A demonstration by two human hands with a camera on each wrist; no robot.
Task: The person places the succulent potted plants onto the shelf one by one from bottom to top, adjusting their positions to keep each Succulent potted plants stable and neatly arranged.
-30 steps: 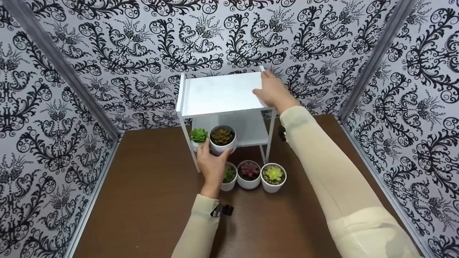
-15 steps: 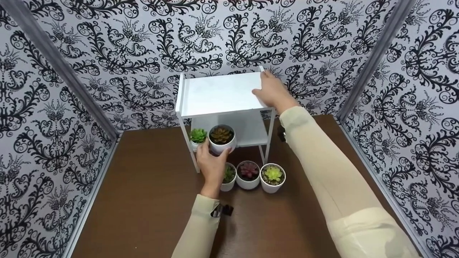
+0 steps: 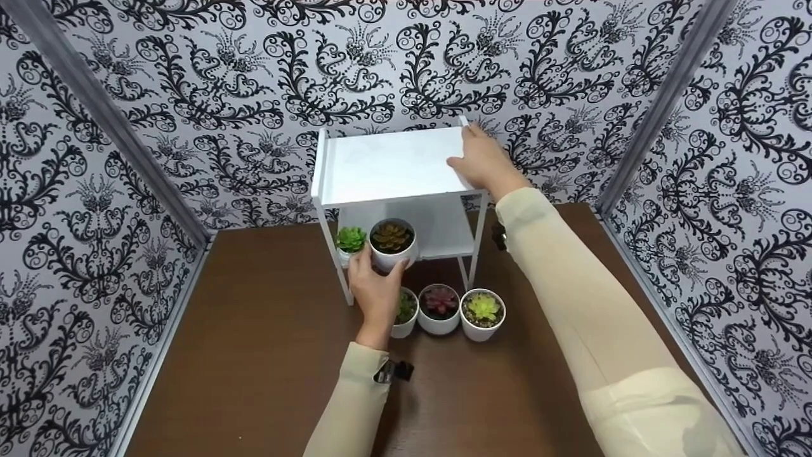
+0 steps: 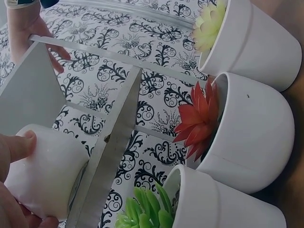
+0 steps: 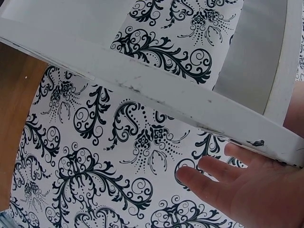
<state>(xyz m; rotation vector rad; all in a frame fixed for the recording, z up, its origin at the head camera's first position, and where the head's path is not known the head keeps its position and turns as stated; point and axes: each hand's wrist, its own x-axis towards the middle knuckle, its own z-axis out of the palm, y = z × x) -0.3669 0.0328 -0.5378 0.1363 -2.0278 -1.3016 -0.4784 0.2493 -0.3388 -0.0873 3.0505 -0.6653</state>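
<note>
My left hand [image 3: 375,293] holds a white pot with a brownish succulent [image 3: 391,237] at the front of the middle level of a white two-tier shelf [image 3: 393,166]. In the left wrist view, thumb and fingers lie around this white pot [image 4: 45,166], close against the shelf board. A small potted green succulent [image 3: 351,240] stands just left of it on the same level. My right hand [image 3: 485,162] grips the shelf's top right side, thumb over the top board. Its fingers [image 5: 204,185] reach along the outer side in the right wrist view; the thumb is hidden there.
Three more white pots stand in a row on the brown table [image 3: 266,355] before the shelf: a green succulent [image 3: 406,309], partly behind my left wrist, a red succulent [image 3: 440,301] and a yellow-green succulent [image 3: 484,308]. Patterned walls [image 3: 355,70] enclose the back and sides.
Almost nothing moves. The view shifts very slightly, while both hands keep their places on the pot and the shelf.
</note>
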